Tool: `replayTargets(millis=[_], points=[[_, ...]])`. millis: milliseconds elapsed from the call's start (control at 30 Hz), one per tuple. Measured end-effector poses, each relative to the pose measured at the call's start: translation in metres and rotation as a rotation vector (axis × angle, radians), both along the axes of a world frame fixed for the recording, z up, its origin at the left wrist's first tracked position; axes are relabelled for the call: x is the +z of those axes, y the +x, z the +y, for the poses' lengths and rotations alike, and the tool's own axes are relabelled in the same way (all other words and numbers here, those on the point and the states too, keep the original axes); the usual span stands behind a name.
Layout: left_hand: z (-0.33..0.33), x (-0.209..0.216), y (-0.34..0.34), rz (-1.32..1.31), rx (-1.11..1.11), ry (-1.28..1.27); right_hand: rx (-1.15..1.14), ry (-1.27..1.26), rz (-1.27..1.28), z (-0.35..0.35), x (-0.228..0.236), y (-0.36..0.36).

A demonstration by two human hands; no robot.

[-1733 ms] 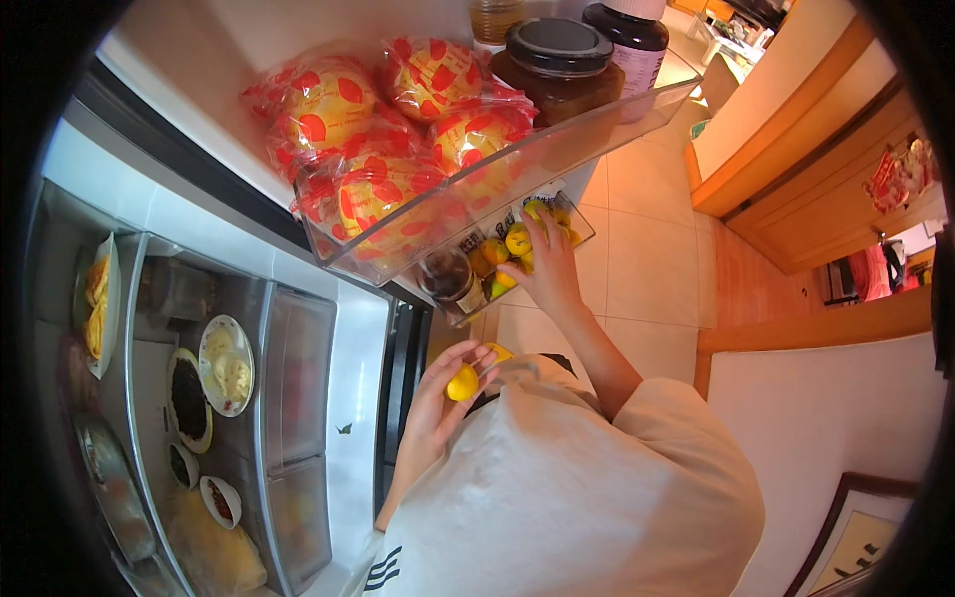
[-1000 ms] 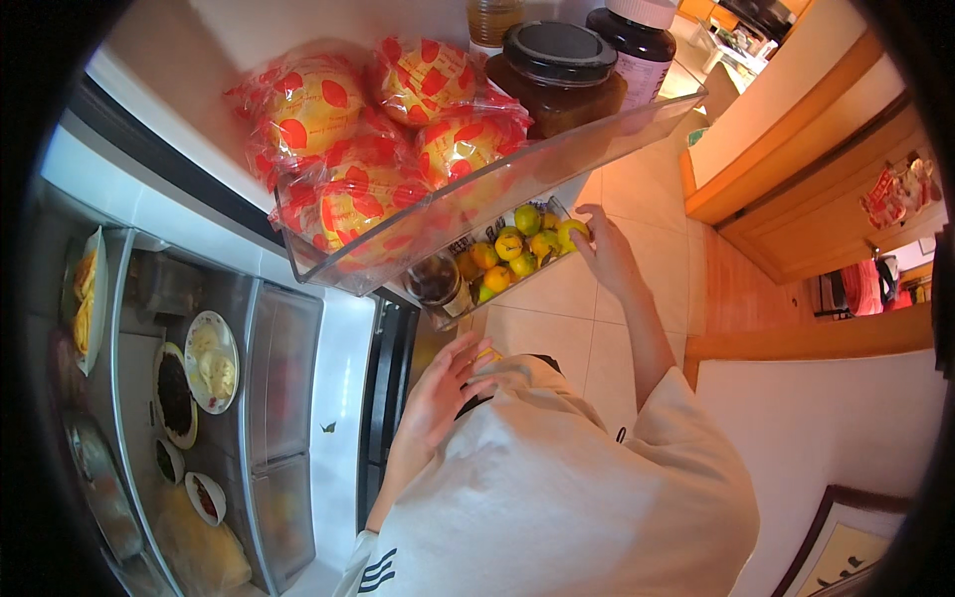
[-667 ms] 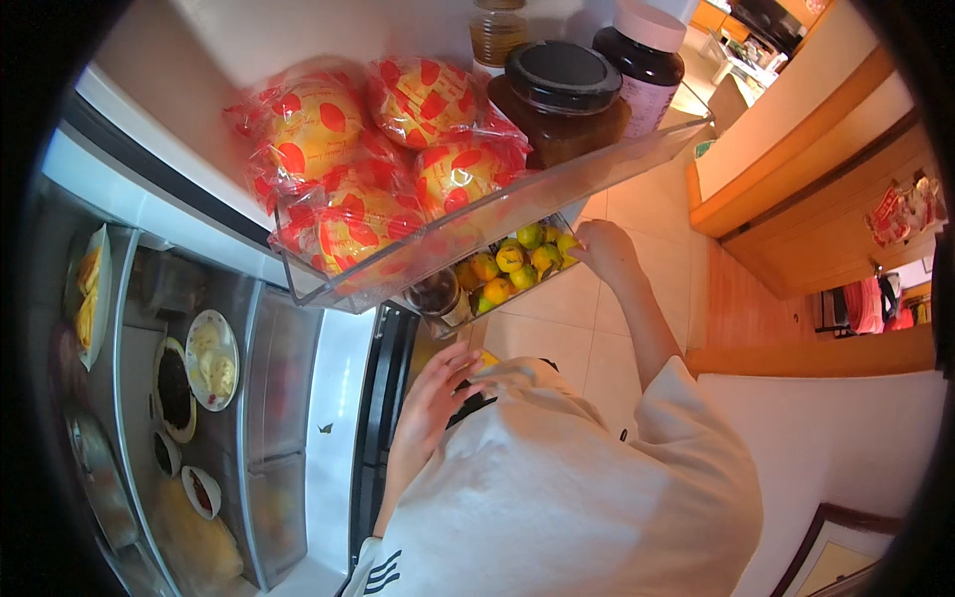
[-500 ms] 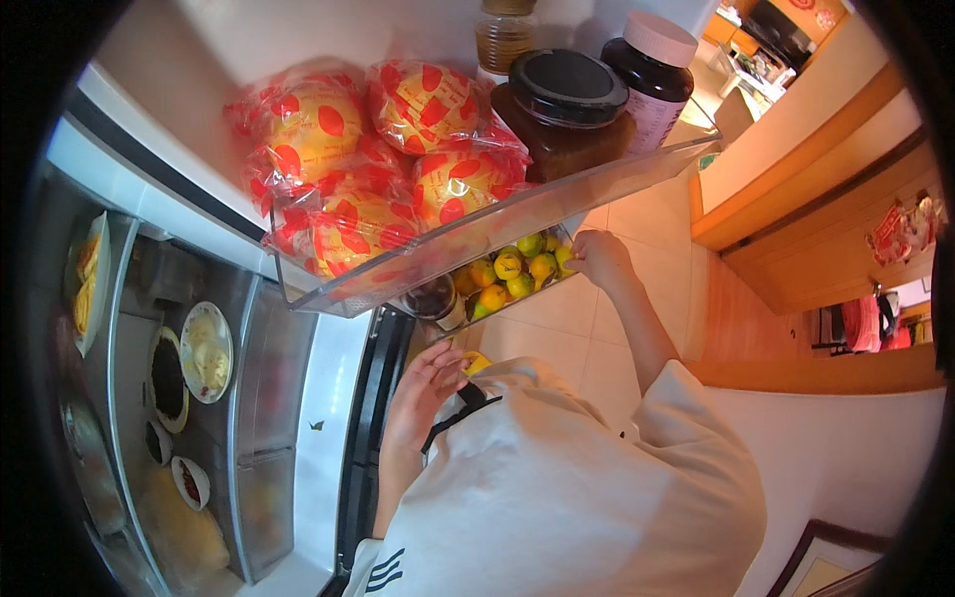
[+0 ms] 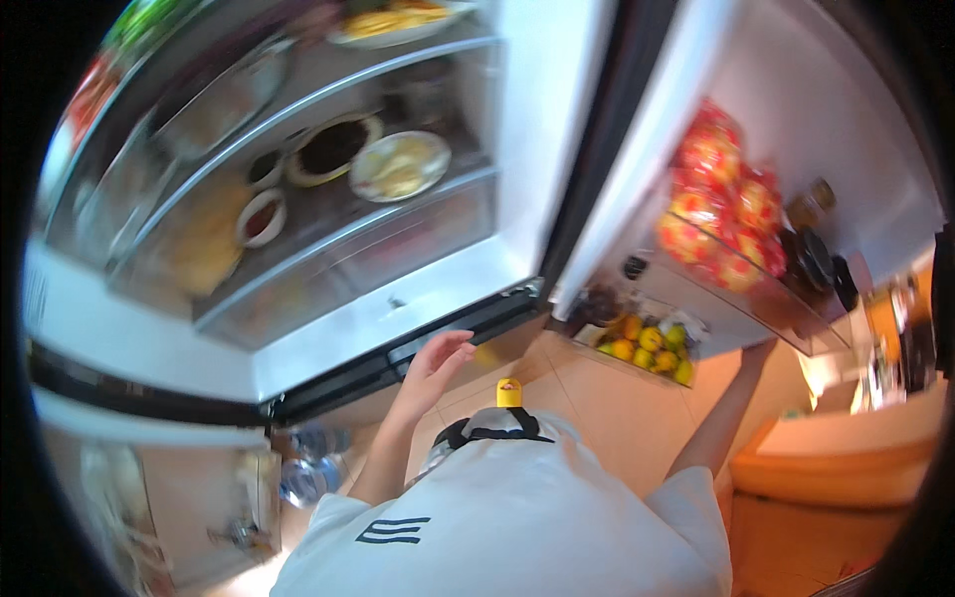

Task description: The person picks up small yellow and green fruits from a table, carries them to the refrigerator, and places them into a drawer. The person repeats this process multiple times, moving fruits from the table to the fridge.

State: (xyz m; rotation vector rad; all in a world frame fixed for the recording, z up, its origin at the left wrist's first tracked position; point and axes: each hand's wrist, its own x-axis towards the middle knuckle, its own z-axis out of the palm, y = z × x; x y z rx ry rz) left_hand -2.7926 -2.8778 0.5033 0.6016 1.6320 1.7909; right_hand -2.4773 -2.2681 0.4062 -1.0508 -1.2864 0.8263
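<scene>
In front of the fridge opening hangs my left hand, its fingers loosely stretched and nothing in them. My right arm reaches out toward the opened fridge door at the right; my right hand is at the door's outer edge, under the clear upper door bin. That bin hides its fingers. Close by, the lower door bin holds several yellow-green citrus fruits. Red-and-yellow wrapped round packages fill the upper bin beside a dark-lidded jar.
On the fridge shelves stand a white plate of pale food, a bowl of dark food and a small bowl with red contents. A second opened door is at lower left, with plastic bottles beside it. A yellow object hangs at my chest.
My view has swung left from the door bins to the fridge interior. My left hand now stands before the opening, and my right hand has become mostly hidden behind the upper bin.
</scene>
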Motion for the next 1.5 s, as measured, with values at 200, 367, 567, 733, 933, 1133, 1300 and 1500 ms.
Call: replayTargets(millis=[200, 367, 567, 733, 933, 1133, 1300, 1500], points=[[-0.129, 0.043, 0.050, 0.647, 0.960, -0.286, -0.231, -0.009, -0.471, -0.038, 0.043, -0.026], [-0.264, 0.056, 0.116, 1.017, 1.473, -0.590, -0.308, 0.004, -0.479, -0.100, 0.057, -0.015], [-0.392, 0.074, 0.188, 1.561, 1.815, -0.972, -0.332, 0.066, -0.065, -0.200, 0.045, 0.004], [-0.473, 0.080, 0.248, 1.432, 2.177, -0.755, -0.349, -0.561, -0.809, -0.339, -0.147, 0.055], [-0.505, 0.081, 0.291, 1.214, 2.401, -0.906, 1.254, -0.186, -0.202, -0.548, -0.136, -0.147], [-0.493, 0.085, 0.301, 1.038, 2.557, -0.932, 1.118, 0.192, -0.561, -0.551, -0.056, -0.381], [-0.461, 0.083, 0.318, 1.101, 2.518, -1.074, 0.972, 0.299, -0.665, -0.560, -0.075, -0.443], [-0.449, 0.080, 0.322, 1.014, 2.506, -0.950, 1.280, 0.600, -0.459, -0.652, -0.074, -0.399]])
